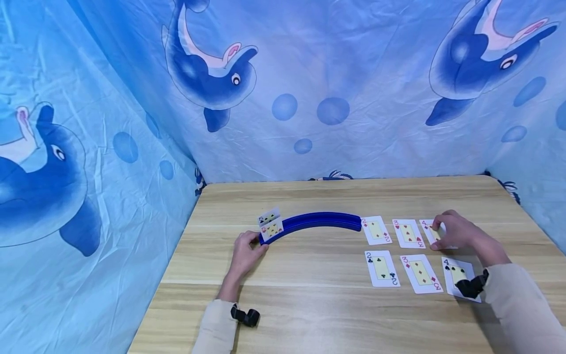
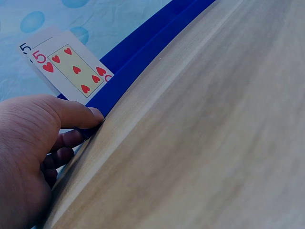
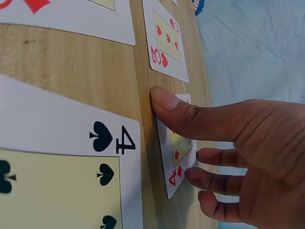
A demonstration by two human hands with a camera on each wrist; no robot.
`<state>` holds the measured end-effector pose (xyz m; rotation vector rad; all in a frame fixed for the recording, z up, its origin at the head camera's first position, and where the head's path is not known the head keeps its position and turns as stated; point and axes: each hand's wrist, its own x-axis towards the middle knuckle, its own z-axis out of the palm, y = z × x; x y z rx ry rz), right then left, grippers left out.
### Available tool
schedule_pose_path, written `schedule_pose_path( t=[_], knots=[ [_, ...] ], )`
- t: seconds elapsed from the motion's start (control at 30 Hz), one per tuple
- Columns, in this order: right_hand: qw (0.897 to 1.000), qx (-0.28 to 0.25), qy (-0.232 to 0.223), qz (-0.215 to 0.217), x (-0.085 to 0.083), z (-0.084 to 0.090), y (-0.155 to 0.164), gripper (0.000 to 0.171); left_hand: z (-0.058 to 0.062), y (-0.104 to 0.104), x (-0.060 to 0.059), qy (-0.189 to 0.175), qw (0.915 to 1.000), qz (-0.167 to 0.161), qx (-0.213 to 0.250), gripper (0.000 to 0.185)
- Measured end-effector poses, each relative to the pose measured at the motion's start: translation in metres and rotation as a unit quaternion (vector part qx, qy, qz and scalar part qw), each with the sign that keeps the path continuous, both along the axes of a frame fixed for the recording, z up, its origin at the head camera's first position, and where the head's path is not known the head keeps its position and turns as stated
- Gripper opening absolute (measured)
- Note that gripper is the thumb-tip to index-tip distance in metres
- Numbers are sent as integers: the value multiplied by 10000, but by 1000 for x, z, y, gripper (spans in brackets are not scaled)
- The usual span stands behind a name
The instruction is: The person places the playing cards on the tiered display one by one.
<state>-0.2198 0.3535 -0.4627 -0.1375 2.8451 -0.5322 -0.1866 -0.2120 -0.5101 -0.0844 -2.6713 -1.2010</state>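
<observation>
— On the wooden table [image 1: 309, 305], what is each hand doing?

— At the far right, the right hand [image 1: 457, 231] grips the four of diamonds [image 3: 177, 155], thumb along one edge and fingers at the other; the card lies flat, white-bordered with a pale yellow centre panel and red pips. The left hand [image 1: 245, 253] clasps the left end of a curved blue card rack [image 1: 316, 222], thumb against its front.

— Where does that card sit among the rest?

— It ends the far row, after the two of diamonds [image 1: 376, 230] and three of hearts [image 1: 408, 233]. The near row holds the two of clubs [image 1: 382, 268], three of diamonds [image 1: 421, 273] and four of spades [image 1: 457, 275].

— And the rack's contents?

— A five of hearts [image 2: 71, 69] stands in the rack's left end, with a black five [image 2: 24, 48] behind it; its suit is hidden.
</observation>
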Motion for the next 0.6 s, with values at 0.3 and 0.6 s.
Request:
schedule_pose_path(
  t=[0.3,0.6],
  knots=[
    [9994,242,223,-80,9,2,-1,91,1,1,1,-41,10000,4,-24,35],
    [9962,502,697,-159,15,2,-1,115,0,0,0,-17,10000,-18,-41,35]
  ],
)
